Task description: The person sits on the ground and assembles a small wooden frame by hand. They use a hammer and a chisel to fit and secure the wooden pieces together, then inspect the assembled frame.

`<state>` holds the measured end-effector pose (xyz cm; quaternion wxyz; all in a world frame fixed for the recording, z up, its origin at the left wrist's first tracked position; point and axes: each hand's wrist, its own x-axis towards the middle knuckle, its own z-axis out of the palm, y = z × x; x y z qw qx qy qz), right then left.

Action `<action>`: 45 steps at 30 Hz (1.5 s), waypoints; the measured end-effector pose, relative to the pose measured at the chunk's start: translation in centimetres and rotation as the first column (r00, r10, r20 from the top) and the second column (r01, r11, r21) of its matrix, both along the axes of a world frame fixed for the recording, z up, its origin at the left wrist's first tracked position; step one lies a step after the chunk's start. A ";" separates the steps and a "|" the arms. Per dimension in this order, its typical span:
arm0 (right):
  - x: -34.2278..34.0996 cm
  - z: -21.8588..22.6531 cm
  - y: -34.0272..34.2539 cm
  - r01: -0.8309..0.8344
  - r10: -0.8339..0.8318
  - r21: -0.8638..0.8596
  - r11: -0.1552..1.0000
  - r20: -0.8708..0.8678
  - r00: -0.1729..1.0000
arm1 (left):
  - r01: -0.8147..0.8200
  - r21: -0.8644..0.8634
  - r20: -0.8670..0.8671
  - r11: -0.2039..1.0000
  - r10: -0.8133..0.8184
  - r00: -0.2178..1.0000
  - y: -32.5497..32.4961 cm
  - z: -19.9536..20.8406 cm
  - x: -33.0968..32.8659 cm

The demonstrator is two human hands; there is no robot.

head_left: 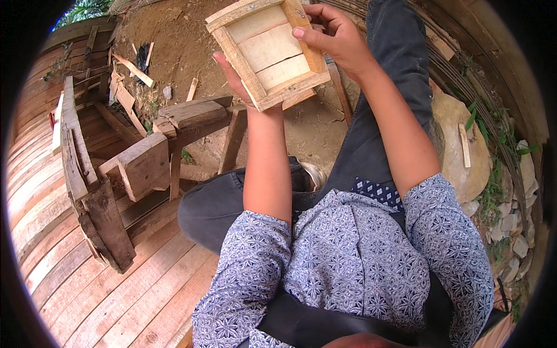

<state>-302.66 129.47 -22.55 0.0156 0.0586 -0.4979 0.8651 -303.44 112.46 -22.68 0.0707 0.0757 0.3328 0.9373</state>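
Note:
A small shallow wooden box point(268, 47) is held up at the top middle, tilted, with its inside facing me. Light boards with narrow gaps line its bottom, and rough wooden strips frame it. My left hand point(231, 74) supports the box from its left side and underneath; most of those fingers are hidden behind it. On the right side, my right hand point(337, 38) grips the frame, thumb on the upper face and fingers around the outer edge. A bent bit of metal shows at the box's upper right corner.
Rough wooden pieces point(142, 165) stand joined at the left, beside a slatted plank floor point(154, 290). Wood offcuts point(133, 69) lie on bare dirt beyond. To my right are a large pale rock point(458, 145), thin rods point(470, 81) and broken stones point(513, 232).

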 end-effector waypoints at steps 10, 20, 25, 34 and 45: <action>-0.4 -0.8 0.3 -0.035 0.032 0.074 0.997 0.041 0.999 | 0.015 0.068 0.095 0.998 -0.021 0.995 -0.2 -0.2 -0.1; -0.4 -1.0 0.8 0.037 -0.048 0.366 0.930 0.019 0.999 | -0.051 -0.014 0.066 0.999 0.052 0.996 -0.1 -0.4 -0.1; -0.4 -1.7 0.3 0.066 -0.086 0.364 0.929 0.038 0.996 | -0.066 -0.058 0.045 0.996 0.068 0.997 -0.1 -0.9 -0.2; -0.3 -2.6 0.0 0.019 -0.054 0.358 0.934 0.087 0.995 | -0.042 -0.108 0.072 0.993 0.050 0.996 -0.5 -2.1 -0.3; -0.4 -3.9 0.0 -0.096 0.054 0.332 0.939 0.133 0.990 | 0.014 -0.100 0.047 0.995 -0.009 0.999 -1.8 -3.6 -0.4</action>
